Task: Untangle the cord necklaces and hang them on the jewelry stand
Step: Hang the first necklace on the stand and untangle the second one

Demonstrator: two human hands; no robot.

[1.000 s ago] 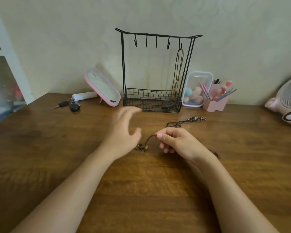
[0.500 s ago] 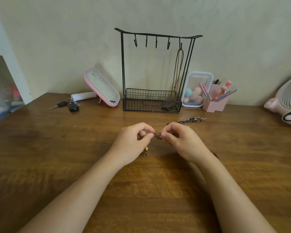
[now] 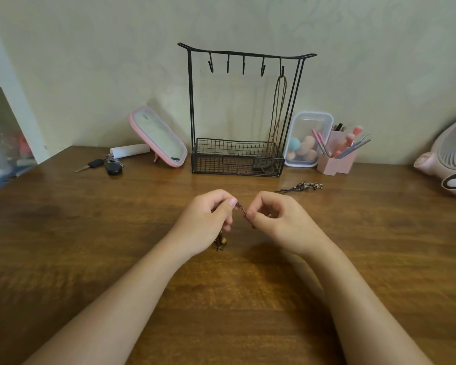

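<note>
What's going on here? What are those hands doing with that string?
A person is picking at a brown cord necklace, pinching it between the left hand and the right hand just above the wooden table. Its beaded end dangles under the left hand, and some metal charms lie on the table beyond the right hand. A second necklace already hangs from the rightmost hook of the black jewelry stand; the other four hooks are bare.

Tabletop (image 3: 221,184) right in front of the jewelry stand (image 3: 244,53) is open wood, so it's a straight reach in. Four hooks (image 3: 210,66) on the left hang bare; the far-right one carries a hung necklace (image 3: 277,109). Pink mirror (image 3: 158,137) crowds the stand's left, clear sponge box (image 3: 311,119) its right, and a charm cluster (image 3: 304,186) lies nearby.
</note>
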